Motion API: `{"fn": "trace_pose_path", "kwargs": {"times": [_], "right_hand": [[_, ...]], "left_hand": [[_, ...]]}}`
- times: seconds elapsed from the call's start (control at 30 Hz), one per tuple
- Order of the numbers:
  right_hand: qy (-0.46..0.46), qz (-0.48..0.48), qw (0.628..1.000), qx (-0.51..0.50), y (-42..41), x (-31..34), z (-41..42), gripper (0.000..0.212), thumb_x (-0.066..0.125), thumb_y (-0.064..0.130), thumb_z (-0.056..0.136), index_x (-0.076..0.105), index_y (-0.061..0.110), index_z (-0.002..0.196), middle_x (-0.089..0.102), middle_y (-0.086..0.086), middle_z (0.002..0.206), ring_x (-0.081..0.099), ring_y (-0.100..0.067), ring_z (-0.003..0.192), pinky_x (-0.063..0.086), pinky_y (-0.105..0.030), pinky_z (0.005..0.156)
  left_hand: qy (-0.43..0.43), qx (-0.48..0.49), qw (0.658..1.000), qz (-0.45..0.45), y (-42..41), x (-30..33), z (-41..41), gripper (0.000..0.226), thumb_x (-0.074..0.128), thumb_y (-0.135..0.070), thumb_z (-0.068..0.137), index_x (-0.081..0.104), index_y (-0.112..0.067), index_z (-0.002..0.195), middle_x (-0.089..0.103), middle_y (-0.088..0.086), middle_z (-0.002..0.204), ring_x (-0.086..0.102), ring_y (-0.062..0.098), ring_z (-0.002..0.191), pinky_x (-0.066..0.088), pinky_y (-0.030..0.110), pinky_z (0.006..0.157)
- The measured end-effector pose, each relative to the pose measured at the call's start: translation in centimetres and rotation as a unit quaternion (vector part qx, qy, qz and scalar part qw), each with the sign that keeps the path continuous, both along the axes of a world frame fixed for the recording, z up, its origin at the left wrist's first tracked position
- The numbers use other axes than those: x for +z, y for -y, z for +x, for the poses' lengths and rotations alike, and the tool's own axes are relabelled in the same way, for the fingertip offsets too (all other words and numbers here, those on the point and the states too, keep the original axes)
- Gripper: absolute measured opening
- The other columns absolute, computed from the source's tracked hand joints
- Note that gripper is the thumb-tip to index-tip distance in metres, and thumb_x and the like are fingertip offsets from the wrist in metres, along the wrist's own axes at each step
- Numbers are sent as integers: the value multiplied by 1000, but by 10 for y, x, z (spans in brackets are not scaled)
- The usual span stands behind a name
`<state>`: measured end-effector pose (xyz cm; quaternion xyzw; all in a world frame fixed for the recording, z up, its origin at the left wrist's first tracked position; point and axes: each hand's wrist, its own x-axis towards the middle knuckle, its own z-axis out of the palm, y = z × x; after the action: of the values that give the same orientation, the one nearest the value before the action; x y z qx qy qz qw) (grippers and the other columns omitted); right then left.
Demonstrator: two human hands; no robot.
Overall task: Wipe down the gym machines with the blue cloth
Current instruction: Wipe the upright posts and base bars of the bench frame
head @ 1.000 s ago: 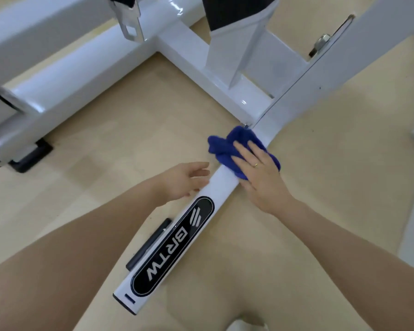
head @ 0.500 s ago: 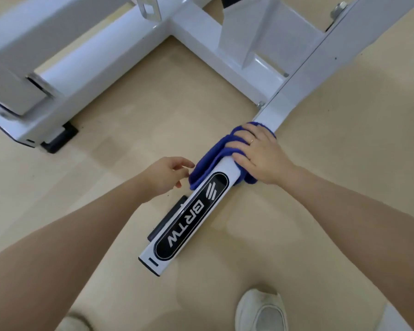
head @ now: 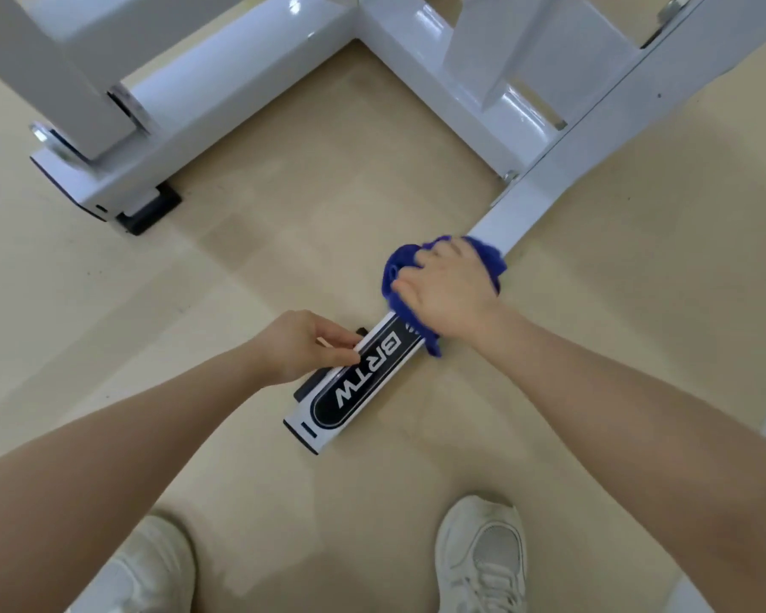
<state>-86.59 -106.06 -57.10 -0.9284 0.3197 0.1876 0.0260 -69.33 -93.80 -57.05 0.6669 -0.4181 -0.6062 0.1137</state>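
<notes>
A right hand (head: 449, 287) grips a crumpled blue cloth (head: 399, 267) wrapped over a white metal gym-machine floor bar (head: 511, 214). The left hand (head: 304, 345), fingers curled, touches the bar's edge beside its black label (head: 363, 382).

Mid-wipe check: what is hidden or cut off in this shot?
Head view only:
- Bar under the blue cloth: covered by cloth and right hand.
- Logo's upper end: under the cloth.
- Machine's upper frame: cut by the top edge.
- Left hand fingertips: curled at the bar's edge, contact unclear.
</notes>
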Motion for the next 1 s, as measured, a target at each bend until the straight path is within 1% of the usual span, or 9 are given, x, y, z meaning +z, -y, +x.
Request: {"fn": "trace_pose_path", "kwargs": {"times": [0.13,0.23,0.3,0.4,0.57,0.67,0.77,0.9,1.0], "right_hand": [[69,108,989,67,-48,6,22,48,23,35,90,58,23,60,46,5,68,44,-21,76,35,-37,83],[0,129,992,-2,-17,3,32,42,31,30,92,37,19,52,39,6,62,46,-20,76,35,-34,80],[3,71,997,-30,-20,1,35,41,30,30,94,39,18,55,49,5,69,50,-22,81,31,-33,78],[9,32,997,68,-70,-1,47,40,26,26,97,52,19,68,56,2,85,49,-23,89,29,-36,85],[-12,165,977,134,-71,0,58,44,23,35,99,50,18,68,45,4,69,45,-20,74,27,-33,70],[-20,110,993,29,-42,3,39,46,25,35,100,48,16,65,58,-1,82,50,-24,82,29,-34,73],[-10,9,995,98,-72,5,42,35,31,29,97,61,27,80,62,1,97,55,-27,94,33,-36,78],[21,107,967,232,-148,13,67,34,31,30,100,64,25,102,58,-1,110,51,-27,105,30,-36,79],[5,160,965,208,-133,11,65,37,28,41,100,60,25,111,57,0,114,48,-23,109,32,-35,86]], "left_hand": [[-67,3,997,29,-18,-1,13,17,61,-16,89,71,-30,93,70,-12,100,61,0,95,42,13,85],[23,-18,1000,10,-27,-6,19,20,55,-9,90,71,-20,91,70,-7,99,62,9,95,44,16,85],[49,-4,999,-6,-28,-7,19,32,44,3,89,68,-18,90,68,-8,90,64,1,77,43,6,65],[60,31,997,-28,-24,-2,20,43,31,15,79,65,-9,90,67,3,88,62,5,65,39,3,52],[125,94,983,-97,-13,6,17,43,29,13,77,62,-10,91,63,4,92,58,18,82,43,18,66],[121,59,985,-105,-15,12,25,47,28,13,77,63,-7,101,62,1,93,60,19,85,41,13,64],[143,41,985,-84,-22,9,44,48,28,12,79,62,-9,104,62,-1,94,60,17,85,38,9,59],[147,95,983,-62,-29,6,62,42,29,9,84,62,-10,102,63,2,95,59,19,86,41,13,63],[128,86,986,-58,-29,6,61,40,30,7,85,61,-13,101,64,0,95,59,17,86,43,17,67]]}}
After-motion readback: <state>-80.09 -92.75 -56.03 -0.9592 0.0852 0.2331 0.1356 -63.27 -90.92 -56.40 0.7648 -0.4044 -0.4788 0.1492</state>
